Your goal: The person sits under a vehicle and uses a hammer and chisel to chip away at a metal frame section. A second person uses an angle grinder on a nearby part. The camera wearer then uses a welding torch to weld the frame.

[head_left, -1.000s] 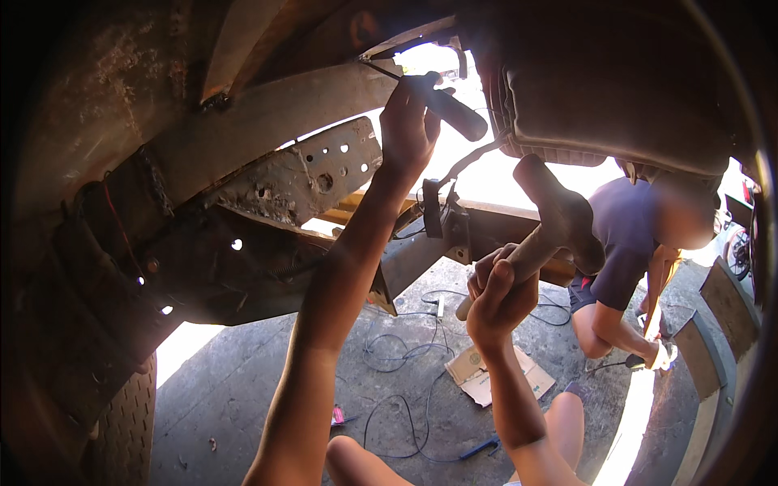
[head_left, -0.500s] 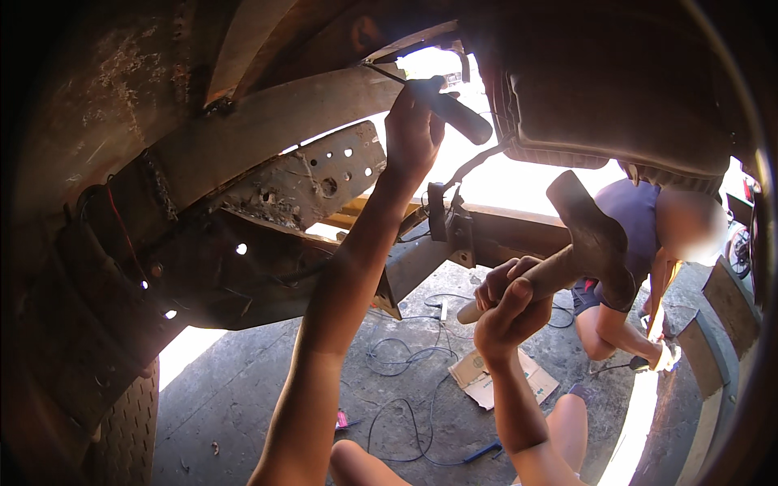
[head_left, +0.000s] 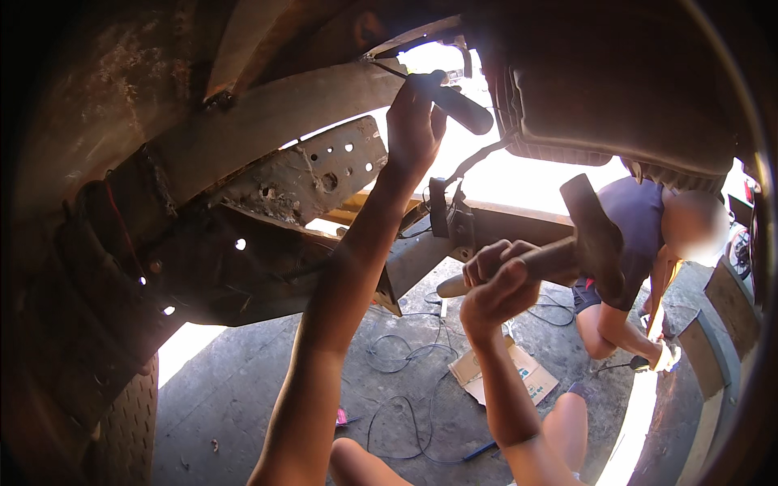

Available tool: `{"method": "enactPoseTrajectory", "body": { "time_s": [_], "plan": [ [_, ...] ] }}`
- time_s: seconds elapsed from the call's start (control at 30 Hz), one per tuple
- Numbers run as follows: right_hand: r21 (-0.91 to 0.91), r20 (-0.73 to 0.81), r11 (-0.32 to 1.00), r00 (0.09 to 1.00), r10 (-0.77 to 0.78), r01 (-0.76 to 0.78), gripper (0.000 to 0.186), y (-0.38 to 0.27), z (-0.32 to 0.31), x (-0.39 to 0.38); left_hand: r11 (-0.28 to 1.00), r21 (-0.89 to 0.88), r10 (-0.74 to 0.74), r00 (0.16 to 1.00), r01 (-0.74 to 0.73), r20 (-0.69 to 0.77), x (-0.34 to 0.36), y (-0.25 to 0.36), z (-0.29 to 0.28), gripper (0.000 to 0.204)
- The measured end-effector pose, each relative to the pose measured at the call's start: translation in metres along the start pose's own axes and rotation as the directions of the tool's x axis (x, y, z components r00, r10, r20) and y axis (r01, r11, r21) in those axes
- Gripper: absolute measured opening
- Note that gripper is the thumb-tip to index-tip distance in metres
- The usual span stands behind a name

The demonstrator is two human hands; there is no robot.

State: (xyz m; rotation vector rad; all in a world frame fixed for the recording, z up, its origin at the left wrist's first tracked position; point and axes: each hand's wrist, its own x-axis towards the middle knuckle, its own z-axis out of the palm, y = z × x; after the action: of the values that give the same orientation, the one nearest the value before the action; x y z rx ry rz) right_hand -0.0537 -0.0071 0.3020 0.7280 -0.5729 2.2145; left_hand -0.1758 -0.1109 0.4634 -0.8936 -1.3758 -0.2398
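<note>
My left hand point(head_left: 415, 130) is raised high and closed round a screwdriver point(head_left: 463, 110). Its thick dark handle points down to the right, and its thin shaft reaches up-left to a seam at the end of a curved metal beam point(head_left: 284, 117). Lower and to the right, my right hand point(head_left: 498, 287) grips the wooden handle of a hammer point(head_left: 596, 235). The hammer's dark metal head stands to the right of my fist, apart from the screwdriver's handle.
A perforated metal bracket point(head_left: 304, 174) hangs beside my left forearm. A dark padded panel point(head_left: 624, 89) fills the upper right. At right a co-worker point(head_left: 628, 235) bends low. Cables point(head_left: 409, 352) and flattened cardboard point(head_left: 527, 377) lie on the concrete floor.
My right hand has shifted left with the hammer, and the hammer's handle now lies closer to level. My left hand and the screwdriver stay nearly in place.
</note>
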Motion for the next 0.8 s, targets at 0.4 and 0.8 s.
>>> {"method": "enactPoseTrajectory", "body": {
  "time_s": [0.4, 0.8],
  "plan": [
    [-0.485, 0.097, 0.86, 0.968, 0.232, -0.158, 0.025, -0.003, -0.029, -0.016, 0.999, -0.05, -0.015, 0.999, 0.017, 0.037, -0.004, 0.001, 0.003, 0.032],
    [-0.445, 0.087, 0.881, 0.972, 0.22, -0.159, 0.024, -0.015, -0.032, -0.01, 0.998, -0.07, -0.007, 0.999, 0.003, -0.05, -0.001, -0.002, 0.003, 0.034]
  ]
}}
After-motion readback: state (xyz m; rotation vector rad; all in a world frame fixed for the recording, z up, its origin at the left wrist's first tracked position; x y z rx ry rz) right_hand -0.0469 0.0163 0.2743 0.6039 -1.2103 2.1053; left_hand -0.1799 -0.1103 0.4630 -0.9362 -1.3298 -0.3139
